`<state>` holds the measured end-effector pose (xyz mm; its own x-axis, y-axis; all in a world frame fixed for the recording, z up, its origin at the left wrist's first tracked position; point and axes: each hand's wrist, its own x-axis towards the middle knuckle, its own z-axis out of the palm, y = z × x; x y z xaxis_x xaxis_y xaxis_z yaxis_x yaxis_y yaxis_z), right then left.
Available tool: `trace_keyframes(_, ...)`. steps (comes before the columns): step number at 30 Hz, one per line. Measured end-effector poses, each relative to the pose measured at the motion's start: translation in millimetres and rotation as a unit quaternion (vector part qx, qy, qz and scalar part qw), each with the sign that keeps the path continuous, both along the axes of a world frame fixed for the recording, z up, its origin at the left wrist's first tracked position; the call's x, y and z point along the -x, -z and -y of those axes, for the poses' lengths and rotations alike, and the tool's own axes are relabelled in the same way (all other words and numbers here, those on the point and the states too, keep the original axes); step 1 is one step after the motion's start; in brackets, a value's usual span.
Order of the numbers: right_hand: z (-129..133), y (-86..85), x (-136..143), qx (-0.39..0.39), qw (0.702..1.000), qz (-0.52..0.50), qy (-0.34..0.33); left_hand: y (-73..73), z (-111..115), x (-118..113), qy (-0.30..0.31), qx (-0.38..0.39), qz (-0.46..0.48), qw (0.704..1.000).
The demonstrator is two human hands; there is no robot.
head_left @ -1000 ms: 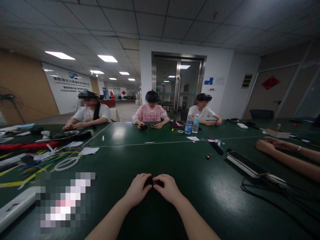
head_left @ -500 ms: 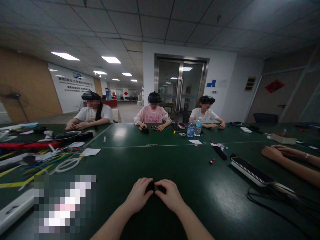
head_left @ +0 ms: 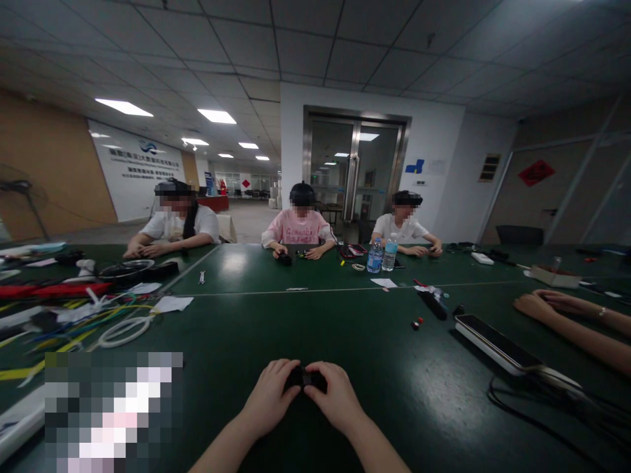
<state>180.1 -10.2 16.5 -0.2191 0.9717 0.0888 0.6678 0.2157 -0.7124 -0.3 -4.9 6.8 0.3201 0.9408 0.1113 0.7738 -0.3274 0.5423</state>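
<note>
Both my hands meet over the near middle of the dark green table [head_left: 236,328]. Between them is a small black object [head_left: 306,377], dark and partly covered by my fingers, so its kind does not show. My left hand [head_left: 273,394] is closed around its left end, thumb in front and fingers behind. On its right end, my right hand [head_left: 335,394] grips in the same way. The thumbs are a little apart, and the object's middle shows between them.
Tangled cables [head_left: 123,332] and tools crowd the left side. To the right lie a phone-like device [head_left: 497,341] with black cords, small red and black pieces [head_left: 417,324], and another person's hands [head_left: 537,302]. Two water bottles [head_left: 389,253] stand ahead, near three seated people.
My thumbs have shifted slightly, and more of the black object's middle shows between my hands. Both hands still hold it. The view has turned a little.
</note>
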Motion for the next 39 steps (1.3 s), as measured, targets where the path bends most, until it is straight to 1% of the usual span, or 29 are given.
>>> trace_keyframes(6,2.1,-2.2,0.2,0.025,1.0,-0.011,0.014,1.6,0.1,1.2,-0.003,0.013,0.004,1.0)
trace_keyframes(11,1.8,0.4,-0.3,0.017,0.999,-0.022,0.015,7.4,-1.4,3.1,-0.003,0.008,0.01,1.0)
trace_keyframes(15,1.1,3.0,0.0,0.011,1.0,-0.025,0.016,9.2,-2.1,2.4,-0.003,0.007,0.011,1.0)
trace_keyframes(22,0.1,6.8,0.0,0.004,1.0,-0.025,0.018,9.2,-2.7,1.5,-0.003,0.01,0.013,1.0)
trace_keyframes(30,2.4,1.2,-0.3,0.027,0.999,-0.035,0.021,7.4,-0.3,2.4,-0.004,0.014,0.019,1.0)
trace_keyframes(39,3.0,1.7,-1.1,0.024,0.999,-0.039,0.019,5.9,-0.8,2.7,-0.007,0.025,0.018,0.999)
